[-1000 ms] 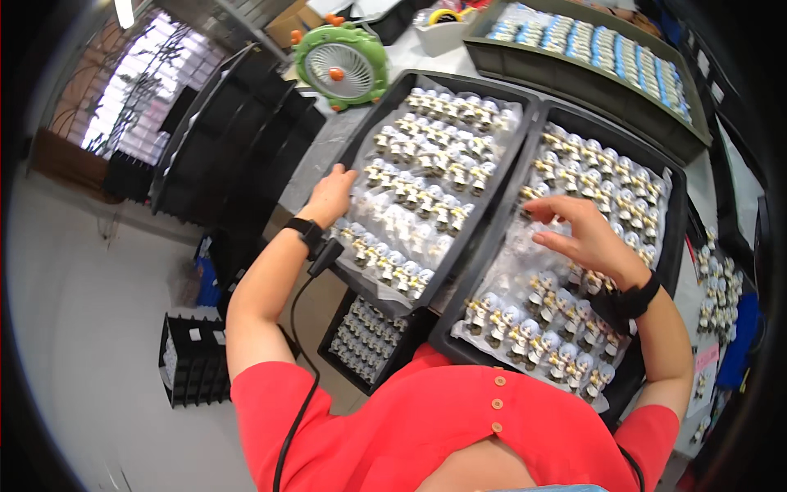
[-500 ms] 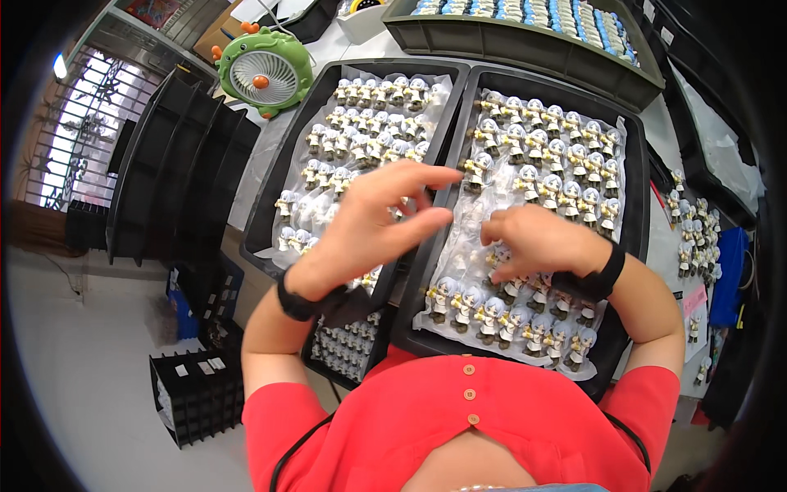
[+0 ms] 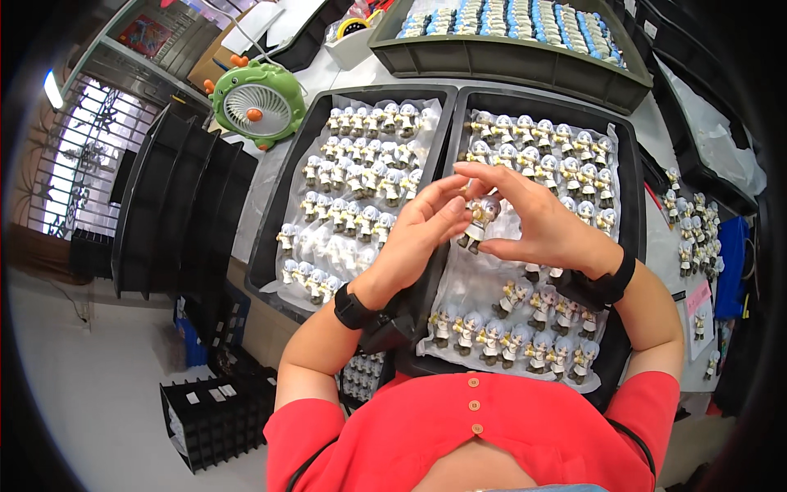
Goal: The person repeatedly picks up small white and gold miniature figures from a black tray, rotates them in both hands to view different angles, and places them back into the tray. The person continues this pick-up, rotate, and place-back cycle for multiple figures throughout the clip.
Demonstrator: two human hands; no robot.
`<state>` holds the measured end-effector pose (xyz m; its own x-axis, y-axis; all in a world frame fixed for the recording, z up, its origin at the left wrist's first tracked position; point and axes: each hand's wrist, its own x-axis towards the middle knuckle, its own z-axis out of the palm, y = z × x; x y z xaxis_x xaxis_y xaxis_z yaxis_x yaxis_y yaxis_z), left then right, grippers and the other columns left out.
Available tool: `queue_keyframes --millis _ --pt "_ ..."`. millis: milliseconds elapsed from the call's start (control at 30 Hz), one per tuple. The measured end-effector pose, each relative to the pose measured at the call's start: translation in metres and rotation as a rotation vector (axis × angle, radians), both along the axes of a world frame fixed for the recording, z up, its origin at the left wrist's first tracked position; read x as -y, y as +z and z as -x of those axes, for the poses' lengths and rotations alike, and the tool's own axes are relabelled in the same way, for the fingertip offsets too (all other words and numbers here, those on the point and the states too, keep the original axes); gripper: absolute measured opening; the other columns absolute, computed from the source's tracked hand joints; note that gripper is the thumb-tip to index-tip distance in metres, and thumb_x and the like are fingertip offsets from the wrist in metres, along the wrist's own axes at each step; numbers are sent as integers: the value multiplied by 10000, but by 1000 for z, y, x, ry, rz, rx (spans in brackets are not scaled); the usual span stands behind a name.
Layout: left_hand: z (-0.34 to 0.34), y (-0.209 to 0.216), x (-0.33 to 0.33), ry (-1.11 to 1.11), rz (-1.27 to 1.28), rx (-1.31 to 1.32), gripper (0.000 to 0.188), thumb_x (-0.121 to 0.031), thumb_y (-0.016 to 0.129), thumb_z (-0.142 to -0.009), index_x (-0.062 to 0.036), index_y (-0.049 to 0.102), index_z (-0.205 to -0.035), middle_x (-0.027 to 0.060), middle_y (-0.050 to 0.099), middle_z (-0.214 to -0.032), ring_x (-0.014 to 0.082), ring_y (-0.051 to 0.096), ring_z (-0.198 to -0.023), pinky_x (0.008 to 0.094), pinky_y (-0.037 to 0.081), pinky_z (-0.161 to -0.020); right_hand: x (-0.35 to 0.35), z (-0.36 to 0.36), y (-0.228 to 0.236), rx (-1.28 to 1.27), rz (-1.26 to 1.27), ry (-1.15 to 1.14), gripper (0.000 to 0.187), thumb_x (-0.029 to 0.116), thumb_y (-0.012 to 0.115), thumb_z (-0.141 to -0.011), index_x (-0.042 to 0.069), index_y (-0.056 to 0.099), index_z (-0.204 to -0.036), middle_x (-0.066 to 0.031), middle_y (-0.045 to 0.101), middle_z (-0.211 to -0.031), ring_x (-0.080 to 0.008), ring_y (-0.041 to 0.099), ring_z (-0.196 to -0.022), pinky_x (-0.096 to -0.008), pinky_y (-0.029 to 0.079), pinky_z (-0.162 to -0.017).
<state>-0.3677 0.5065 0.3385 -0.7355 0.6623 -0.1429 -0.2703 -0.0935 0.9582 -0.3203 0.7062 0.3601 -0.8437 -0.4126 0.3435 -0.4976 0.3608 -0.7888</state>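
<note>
A small figurine with pale hair, a white outfit and dark boots is tilted between my two hands, above the right black tray. My left hand meets it from the left, thumb and fingertips bunched at its side. From the right, my right hand curves round it, with fingers by the head and thumb by the boots; the exact contact is partly hidden. Matching figurines lie in rows on a white plastic liner in this tray, partly covered by my right hand and wrist.
Left of it stands another black tray of similar figurines. A green fan and a grey crate of blue-and-white pieces stand behind. Loose figurines lie at the right. Stacked black trays rise at the left.
My hands have come closer together. My right hand has moved up from the lower rows, and a figurine now shows between both hands. The view has shifted slightly.
</note>
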Motion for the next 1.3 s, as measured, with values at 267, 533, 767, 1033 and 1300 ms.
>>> queue_keyframes --millis 267,533,767,1033,1300 --pt "-3 9 -1 -150 -187 171 479 -244 474 -978 -57 347 -1400 58 496 -1292 184 576 -1085 329 497 -875 3 1 -8 -55 11 -59 895 11 741 -646 78 307 -1426 -122 447 -1362 -282 463 -1233 -377 384 -1024" --pt "-1 5 1 -70 -287 212 542 -223 512 -952 -44 292 -1414 125 488 -1290 278 558 -1122 377 490 -886 6 6 -14 -233 41 -95 1021 110 822 -606 95 250 -1452 -122 499 -1227 -263 496 -1125 -376 404 -957" --pt "-2 10 -2 -120 -324 235 505 -262 477 -968 -47 318 -1397 103 471 -1304 243 575 -1086 336 523 -792 11 3 -19 -131 76 -129 1032 155 839 -615 82 243 -1455 -121 469 -1287 -254 492 -1145 -373 414 -930" --pt "2 10 -1 -151 -307 213 550 -356 355 -995 -64 239 -1447 116 502 -1253 247 555 -1111 356 499 -840 13 4 -18 -237 104 -163 987 117 814 -597 108 290 -1434 -125 537 -1144 -286 521 -991 -382 426 -898" --pt "0 8 -1 -95 -280 189 525 -310 411 -982 -53 283 -1422 103 523 -1225 223 567 -1075 347 508 -823 11 3 -17 -221 55 -145 991 160 819 -623 91 268 -1444 -122 526 -1219 -265 518 -1088 -372 425 -906"
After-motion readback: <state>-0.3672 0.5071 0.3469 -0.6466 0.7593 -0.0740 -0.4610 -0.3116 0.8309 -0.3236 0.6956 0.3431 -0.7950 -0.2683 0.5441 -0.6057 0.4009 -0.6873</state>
